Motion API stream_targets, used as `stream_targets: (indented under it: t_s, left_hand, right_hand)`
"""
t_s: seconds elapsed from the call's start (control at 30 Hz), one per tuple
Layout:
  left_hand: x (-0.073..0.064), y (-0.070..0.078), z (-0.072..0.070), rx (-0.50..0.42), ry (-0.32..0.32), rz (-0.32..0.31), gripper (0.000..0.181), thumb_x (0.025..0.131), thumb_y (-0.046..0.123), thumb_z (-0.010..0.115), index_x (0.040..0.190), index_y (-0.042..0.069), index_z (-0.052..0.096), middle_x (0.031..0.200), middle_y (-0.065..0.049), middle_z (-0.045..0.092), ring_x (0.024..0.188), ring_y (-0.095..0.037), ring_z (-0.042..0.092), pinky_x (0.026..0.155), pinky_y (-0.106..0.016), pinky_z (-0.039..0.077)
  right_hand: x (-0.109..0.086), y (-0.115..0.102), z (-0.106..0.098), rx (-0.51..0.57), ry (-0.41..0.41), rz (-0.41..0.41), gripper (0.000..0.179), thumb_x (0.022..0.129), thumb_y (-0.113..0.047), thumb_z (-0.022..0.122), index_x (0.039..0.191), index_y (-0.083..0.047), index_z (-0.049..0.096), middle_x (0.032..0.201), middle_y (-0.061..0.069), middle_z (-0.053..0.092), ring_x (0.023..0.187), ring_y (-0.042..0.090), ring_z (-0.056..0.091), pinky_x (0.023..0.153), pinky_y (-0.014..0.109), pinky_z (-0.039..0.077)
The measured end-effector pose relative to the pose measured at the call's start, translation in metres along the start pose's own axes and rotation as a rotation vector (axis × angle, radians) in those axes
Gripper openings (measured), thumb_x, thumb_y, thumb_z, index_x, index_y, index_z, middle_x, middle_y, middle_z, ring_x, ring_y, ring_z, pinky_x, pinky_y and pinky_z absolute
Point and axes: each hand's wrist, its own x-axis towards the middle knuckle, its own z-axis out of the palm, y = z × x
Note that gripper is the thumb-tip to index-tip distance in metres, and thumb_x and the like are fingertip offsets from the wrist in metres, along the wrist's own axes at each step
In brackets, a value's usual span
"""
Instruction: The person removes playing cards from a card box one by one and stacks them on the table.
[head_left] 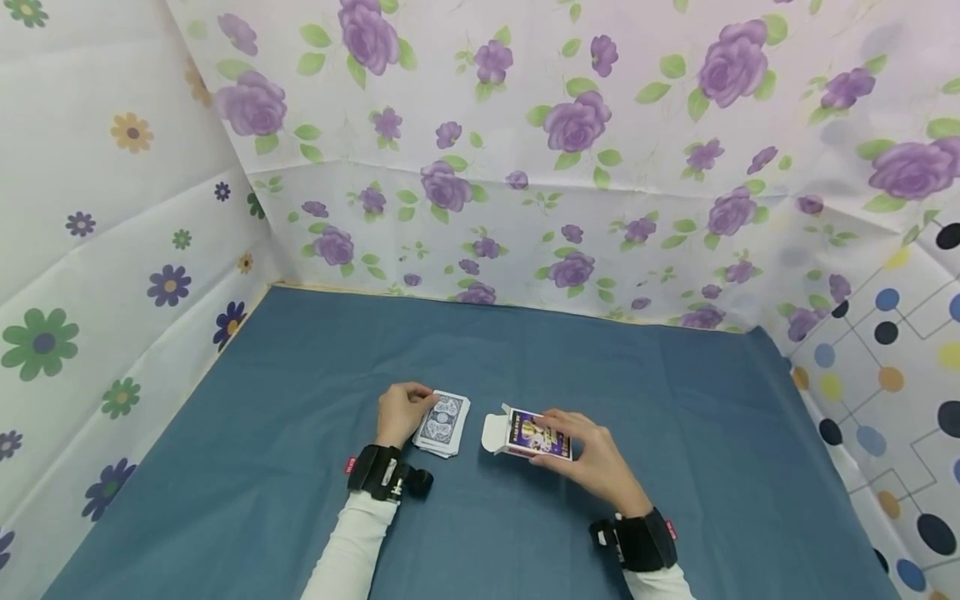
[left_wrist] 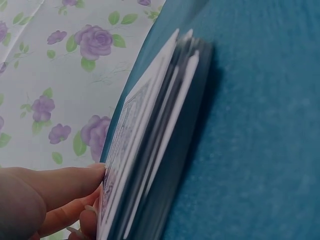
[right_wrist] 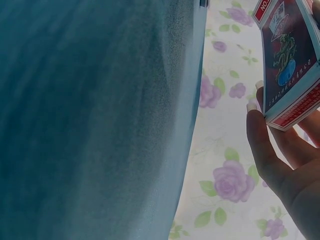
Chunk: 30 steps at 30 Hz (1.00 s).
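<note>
A stack of playing cards (head_left: 444, 421) lies face down on the blue cloth, its patterned grey-blue back on top. My left hand (head_left: 401, 413) pinches the stack's left edge between thumb and fingers. From the left wrist view, the cards (left_wrist: 145, 145) are slightly uneven, with gaps between some of them. To the right, my right hand (head_left: 594, 454) grips a dark, printed card box (head_left: 536, 434) by its sides. The box's white end flap (head_left: 493, 433) hangs open toward the stack. Up close, the right wrist view has the box (right_wrist: 290, 60) held between the fingers, lifted off the cloth.
Blue cloth (head_left: 675, 400) covers the table. A flowered curtain (head_left: 525, 208) stands along the back, another flowered sheet (head_left: 97, 275) on the left, and a dotted sheet (head_left: 892, 400) on the right. Each wrist wears a black strap with a camera.
</note>
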Motion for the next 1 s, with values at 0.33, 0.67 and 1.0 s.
stream_targets:
  t_s: [0.33, 0.67, 1.0]
  left_hand:
    - [0.000, -0.002, 0.000, -0.015, 0.001, -0.003, 0.017, 0.088, 0.016, 0.070, 0.094, 0.000, 0.074, 0.077, -0.014, 0.069, 0.063, -0.018, 0.058, 0.061, -0.029, 0.044]
    - [-0.010, 0.004, -0.006, -0.015, -0.073, -0.034, 0.033, 0.098, 0.021, 0.056, 0.122, -0.002, 0.060, 0.092, -0.019, 0.065, 0.072, -0.023, 0.059, 0.065, -0.036, 0.046]
    - [-0.029, 0.040, -0.003, -0.144, -0.209, 0.151, 0.020, 0.096, 0.013, 0.059, 0.106, -0.001, 0.068, 0.083, -0.016, 0.067, 0.060, -0.015, 0.051, 0.057, -0.028, 0.040]
  right_hand:
    - [0.001, -0.001, -0.001, -0.001, 0.003, -0.012, 0.052, 0.076, -0.039, 0.081, 0.124, -0.026, 0.066, 0.127, 0.002, 0.065, 0.120, 0.026, 0.059, 0.092, 0.050, 0.049]
    - [-0.001, -0.001, 0.001, -0.006, 0.001, -0.011, 0.052, 0.076, -0.041, 0.080, 0.124, -0.026, 0.067, 0.127, 0.001, 0.065, 0.120, 0.026, 0.059, 0.091, 0.049, 0.049]
    - [0.000, -0.002, 0.000, -0.009, -0.006, -0.001, 0.053, 0.076, -0.040, 0.080, 0.125, -0.026, 0.066, 0.127, 0.002, 0.064, 0.120, 0.026, 0.059, 0.091, 0.049, 0.049]
